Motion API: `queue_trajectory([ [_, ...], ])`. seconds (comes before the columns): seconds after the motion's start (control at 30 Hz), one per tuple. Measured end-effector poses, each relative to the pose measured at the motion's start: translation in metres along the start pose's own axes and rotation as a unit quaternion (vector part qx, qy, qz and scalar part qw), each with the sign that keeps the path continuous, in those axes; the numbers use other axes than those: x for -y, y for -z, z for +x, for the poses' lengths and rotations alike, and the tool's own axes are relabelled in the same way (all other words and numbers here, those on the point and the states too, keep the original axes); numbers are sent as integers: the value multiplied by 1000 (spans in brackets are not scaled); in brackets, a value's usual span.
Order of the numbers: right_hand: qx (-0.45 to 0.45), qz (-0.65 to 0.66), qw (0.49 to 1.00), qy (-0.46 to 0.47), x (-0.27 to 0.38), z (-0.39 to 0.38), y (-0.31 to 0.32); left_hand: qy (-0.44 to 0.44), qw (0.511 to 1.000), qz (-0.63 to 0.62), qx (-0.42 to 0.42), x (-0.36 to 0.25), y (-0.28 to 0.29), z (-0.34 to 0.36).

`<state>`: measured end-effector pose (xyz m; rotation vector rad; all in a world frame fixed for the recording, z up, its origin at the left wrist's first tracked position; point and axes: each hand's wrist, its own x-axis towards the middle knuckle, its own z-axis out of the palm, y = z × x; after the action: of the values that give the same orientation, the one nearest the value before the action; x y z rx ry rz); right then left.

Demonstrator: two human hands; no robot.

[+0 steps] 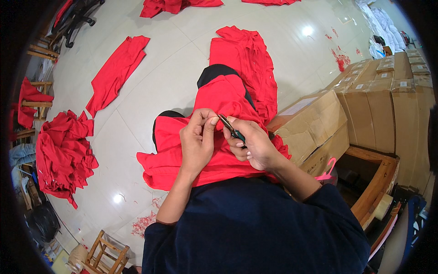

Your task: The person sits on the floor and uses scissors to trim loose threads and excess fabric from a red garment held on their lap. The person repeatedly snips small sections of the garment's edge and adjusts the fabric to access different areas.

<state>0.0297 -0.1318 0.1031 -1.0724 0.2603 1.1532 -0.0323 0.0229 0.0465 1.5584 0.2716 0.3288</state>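
Across my lap lies a red garment (221,96), spread over both dark-trousered knees. My right hand (255,144) is closed around small thread snips (235,131) with a dark green part, their metal tips pointing up and left. Just left of those tips, my left hand (196,141) pinches thumb against forefinger above the garment. Whatever sits in that pinch is too small to make out. The two hands almost meet at the snips' tips.
A red garment pile (66,153) and a flat red piece (118,73) lie on the floor at left. Beyond my knees is more red cloth (246,59). Cardboard boxes (369,105) stand at right, near a pink hanger (327,171). A wooden stool (107,253) is lower left.
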Motion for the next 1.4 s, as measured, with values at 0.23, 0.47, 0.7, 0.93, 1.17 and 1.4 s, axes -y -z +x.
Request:
queue_trajectory([
  [0.23, 13, -68, 997, 24, -2, -2, 6, 12, 1000, -2, -15, 1, -1, -1],
  [0.47, -204, -484, 726, 444, -27, -7, 1, 42, 999, -17, 3, -3, 4, 1],
  [0.7, -209, -557, 600, 534, -27, 8, 11, 41, 999, -16, -11, -7, -1, -1],
  [0.93, -220, -549, 595, 544, -26, 13, 12, 11, 1000, 0, -20, -5, -3, -4],
  [1.17, -222, -549, 600, 538, -24, 11, 12, 0, 999, 36, -11, -3, -1, -4],
  [1.4, -224, -550, 594, 543, -24, 12, 12, -36, 997, 69, -9, -2, -4, -3],
])
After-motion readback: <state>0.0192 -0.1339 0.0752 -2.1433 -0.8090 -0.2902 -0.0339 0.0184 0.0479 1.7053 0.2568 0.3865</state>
